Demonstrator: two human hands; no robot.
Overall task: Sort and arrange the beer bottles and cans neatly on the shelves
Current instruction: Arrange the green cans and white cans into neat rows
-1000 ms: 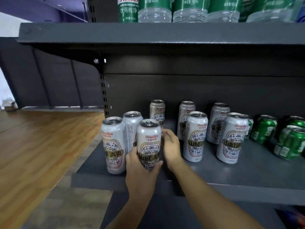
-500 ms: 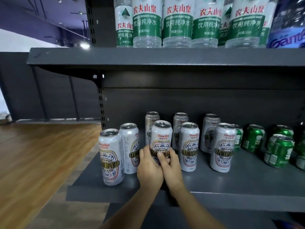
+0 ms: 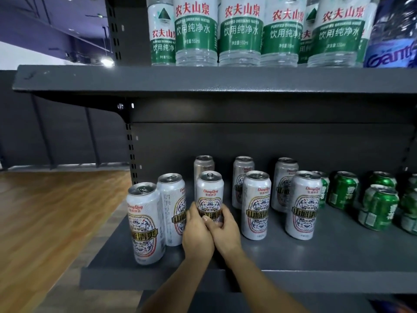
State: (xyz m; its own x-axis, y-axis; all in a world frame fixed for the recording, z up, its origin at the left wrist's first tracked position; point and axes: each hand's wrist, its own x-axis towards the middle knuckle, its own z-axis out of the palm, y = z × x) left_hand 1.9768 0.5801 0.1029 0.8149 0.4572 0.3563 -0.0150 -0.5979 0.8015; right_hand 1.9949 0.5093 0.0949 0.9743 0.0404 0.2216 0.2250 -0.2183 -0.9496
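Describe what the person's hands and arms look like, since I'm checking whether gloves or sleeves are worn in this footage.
Both the left hand and the right hand are bare, with no gloves. No rings, watch or bands show. The forearms are uncovered as far as the bottom edge of the head view, so no sleeve is visible.

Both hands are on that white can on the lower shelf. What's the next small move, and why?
Probably let go and reach for the front-left can. The held can, gripped by the left hand and right hand, stands upright in front of the rear can, level with the front cans to its right. The front-left can stands forward of that row, near the shelf edge.
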